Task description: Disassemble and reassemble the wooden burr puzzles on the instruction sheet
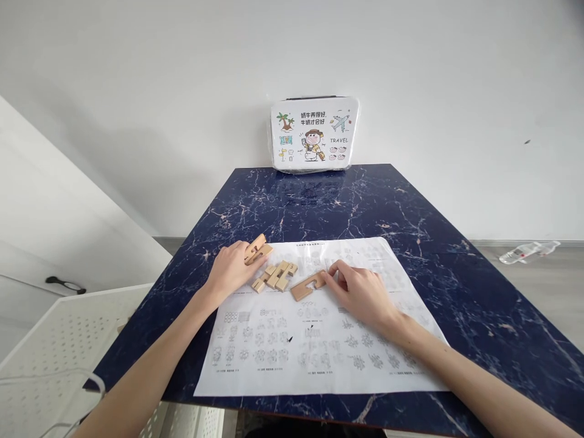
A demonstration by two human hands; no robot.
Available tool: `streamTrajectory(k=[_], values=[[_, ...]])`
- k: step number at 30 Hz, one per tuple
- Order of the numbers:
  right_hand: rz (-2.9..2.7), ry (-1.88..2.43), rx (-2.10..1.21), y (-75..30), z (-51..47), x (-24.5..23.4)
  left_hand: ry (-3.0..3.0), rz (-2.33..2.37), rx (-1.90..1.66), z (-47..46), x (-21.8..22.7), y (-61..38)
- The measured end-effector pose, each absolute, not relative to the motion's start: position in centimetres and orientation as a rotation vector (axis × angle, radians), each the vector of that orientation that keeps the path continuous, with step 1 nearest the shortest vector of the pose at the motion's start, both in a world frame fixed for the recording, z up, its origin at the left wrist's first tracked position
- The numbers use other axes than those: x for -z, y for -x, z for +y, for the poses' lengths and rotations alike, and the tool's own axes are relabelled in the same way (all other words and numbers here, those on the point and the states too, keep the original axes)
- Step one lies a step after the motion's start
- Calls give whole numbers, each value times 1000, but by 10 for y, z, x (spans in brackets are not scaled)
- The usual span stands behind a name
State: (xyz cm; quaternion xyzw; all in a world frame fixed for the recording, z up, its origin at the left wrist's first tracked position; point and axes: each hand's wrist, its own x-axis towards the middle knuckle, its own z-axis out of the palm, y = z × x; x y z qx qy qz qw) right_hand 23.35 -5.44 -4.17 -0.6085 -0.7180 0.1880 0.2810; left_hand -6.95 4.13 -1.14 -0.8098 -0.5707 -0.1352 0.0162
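My left hand (pixel 232 266) is closed around notched wooden puzzle pieces (pixel 258 248) at the upper left of a printed sheet (pixel 264 383). Between my hands, several small notched wooden blocks (pixel 277 275) lie in a loose cluster on the paper. A longer wooden puzzle piece (pixel 302 291) with a cut-out rests to their right, one end pinched between the thumb and fingers of my right hand (pixel 362 292). Rows of small line drawings of assembled shapes cover the sheet.
The sheet lies on a dark blue marbled table (pixel 314 219). Against the wall at the back stands a white cartoon-printed case (pixel 314 134). A white perforated shelf (pixel 59 340) with a cable is at left. Clear plastic packaging (pixel 529 251) sits on the floor at right.
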Motion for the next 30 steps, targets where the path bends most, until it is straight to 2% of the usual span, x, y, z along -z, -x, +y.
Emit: streamTrajectory(k=[9,12,15,18,20,25,30], values=[[-1912,1597,-517,-235,-53,44,2462,-1911,401,38,7,69],[-1917,1601,-483,-234,-53,44,2489,-1874,527,37,7,68],[-1886,1567,-467,-234,-55,39,2557,-1852,830,33,2,63],[-1840,1411,-636,-232,-58,32,2711,-1869,1135,23,-6,52],[-1822,1249,-849,-231,-61,27,2872,-1858,1187,12,-9,42],[-1694,1016,-1266,-227,-66,19,3255,-1664,1081,-17,-16,5],[-1526,982,-1336,-231,-62,16,3390,-1611,923,-24,-22,-22]])
